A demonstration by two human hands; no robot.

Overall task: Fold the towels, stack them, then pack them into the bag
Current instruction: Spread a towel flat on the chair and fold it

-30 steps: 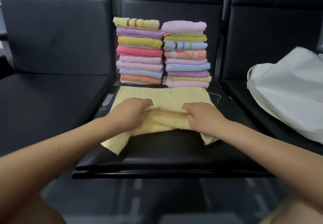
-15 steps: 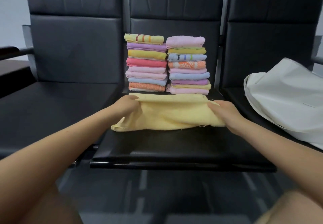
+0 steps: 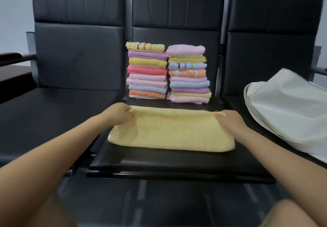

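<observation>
Two bare forearms are reaching forward from the near edge of the view. The left hand (image 3: 118,112) is pinching the far-left corner of the yellow towel (image 3: 169,131), with its fingers curled into the cloth. The right hand (image 3: 230,119) is gripping the far-right corner, with its thumb lying on top of the fabric. The towel is stretching between the two hands, folded double, with its near fold resting on the middle seat (image 3: 177,163) just ahead of the wrists.

Beyond the hands, two stacks of folded towels are standing side by side, touching, at the back of the same seat. The left stack (image 3: 146,70), past the left hand, is holding eight towels, with a striped yellow one on top. The right stack (image 3: 188,74), past the right hand, is holding nine, with a pink one on top.

One white bag (image 3: 290,109) is lying on the neighbouring seat, to the right of the right hand and well apart from the stacks.

The supporting surface is a row of three black padded chairs; their backrests (image 3: 178,7) are rising behind the stacks. A pale wall (image 3: 14,5) is showing behind the chairs.
</observation>
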